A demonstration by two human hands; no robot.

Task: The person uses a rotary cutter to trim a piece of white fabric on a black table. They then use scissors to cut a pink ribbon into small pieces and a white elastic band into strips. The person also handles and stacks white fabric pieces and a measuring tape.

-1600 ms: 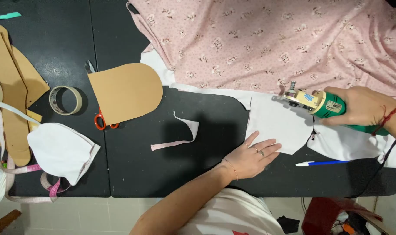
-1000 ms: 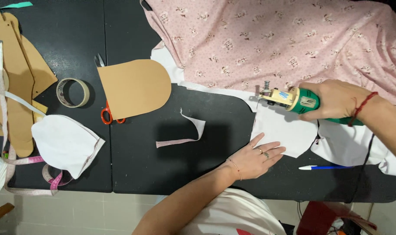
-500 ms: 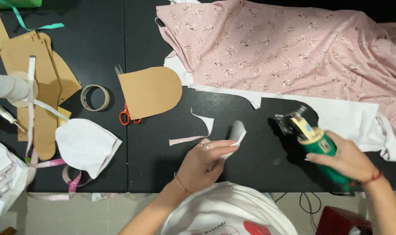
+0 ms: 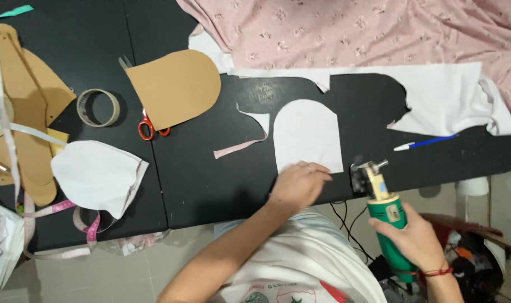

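The cut white fabric piece (image 4: 307, 134) is arch-shaped, round on top and straight at the bottom, lying flat near the desk's (image 4: 210, 185) front edge. The left hand (image 4: 298, 184) rests at its six o'clock edge, fingers (image 4: 311, 168) pressed together on the cloth. At four o'clock from the piece, the right hand (image 4: 415, 238) has its fingers wrapped around one green electric cutter (image 4: 381, 205). I count one brown arch template (image 4: 177, 87), one pair of red-handled scissors (image 4: 150, 128), one tape roll (image 4: 98, 107), one blue pen (image 4: 425, 142).
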